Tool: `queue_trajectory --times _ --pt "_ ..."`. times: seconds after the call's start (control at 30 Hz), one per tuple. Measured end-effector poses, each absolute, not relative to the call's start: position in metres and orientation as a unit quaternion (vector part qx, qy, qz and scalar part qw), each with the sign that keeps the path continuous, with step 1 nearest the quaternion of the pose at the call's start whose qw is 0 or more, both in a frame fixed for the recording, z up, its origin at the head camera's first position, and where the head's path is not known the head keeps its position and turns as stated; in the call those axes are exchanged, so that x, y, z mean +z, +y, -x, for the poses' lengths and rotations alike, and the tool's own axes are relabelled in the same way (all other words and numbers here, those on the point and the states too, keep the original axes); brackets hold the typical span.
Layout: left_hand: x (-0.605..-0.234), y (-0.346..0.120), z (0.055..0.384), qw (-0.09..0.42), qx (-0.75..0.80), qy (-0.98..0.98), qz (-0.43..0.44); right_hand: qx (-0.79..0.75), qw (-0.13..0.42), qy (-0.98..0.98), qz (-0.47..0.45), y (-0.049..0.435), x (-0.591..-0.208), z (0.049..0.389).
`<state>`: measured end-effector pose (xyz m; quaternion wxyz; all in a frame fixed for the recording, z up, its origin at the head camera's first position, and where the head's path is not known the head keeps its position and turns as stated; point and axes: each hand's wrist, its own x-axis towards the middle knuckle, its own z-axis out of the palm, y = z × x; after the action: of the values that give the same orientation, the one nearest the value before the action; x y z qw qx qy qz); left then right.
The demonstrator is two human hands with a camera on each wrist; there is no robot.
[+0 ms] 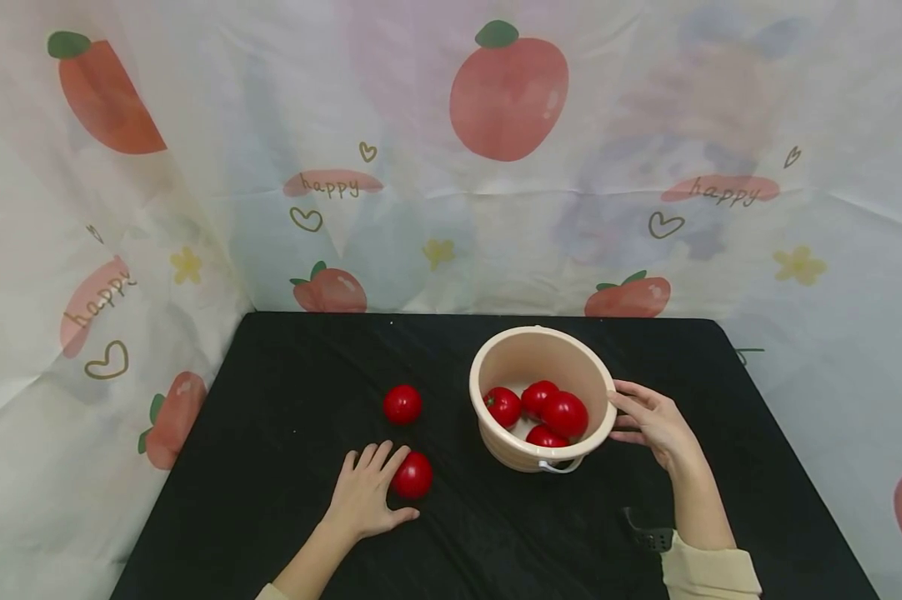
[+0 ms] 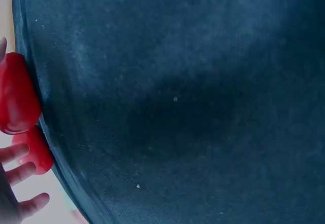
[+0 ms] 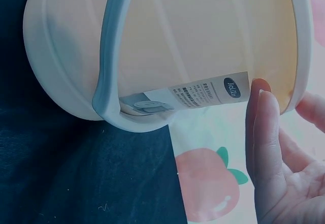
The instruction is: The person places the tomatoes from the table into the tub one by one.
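Holding the bucket (image 1: 526,354), the right hand (image 1: 657,425) pinches it at the right rim; inside lie four tomatoes (image 1: 565,414). The left hand (image 1: 367,497), fingers spread and relaxed, is left of the near tomato (image 1: 415,476); the far tomato (image 1: 402,404) lies beyond.

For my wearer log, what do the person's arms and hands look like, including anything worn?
The left hand and right hand wear no gloves. Pale yellow sleeves show on both arms; a black, perforated strap sits by the right one.
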<state>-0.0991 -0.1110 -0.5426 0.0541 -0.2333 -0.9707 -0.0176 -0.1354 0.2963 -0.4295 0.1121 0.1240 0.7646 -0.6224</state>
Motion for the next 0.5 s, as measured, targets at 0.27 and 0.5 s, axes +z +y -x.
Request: queue_trajectory --times 0.27,0.5 --pt "-0.550 -0.111 0.105 0.046 -0.009 -0.974 0.222 -0.627 0.112 0.761 -0.119 0.296 -0.430 0.135" --pt "-0.554 -0.110 0.108 0.060 -0.011 -0.972 0.226 -0.628 0.109 0.762 -0.118 0.297 -0.431 0.135"
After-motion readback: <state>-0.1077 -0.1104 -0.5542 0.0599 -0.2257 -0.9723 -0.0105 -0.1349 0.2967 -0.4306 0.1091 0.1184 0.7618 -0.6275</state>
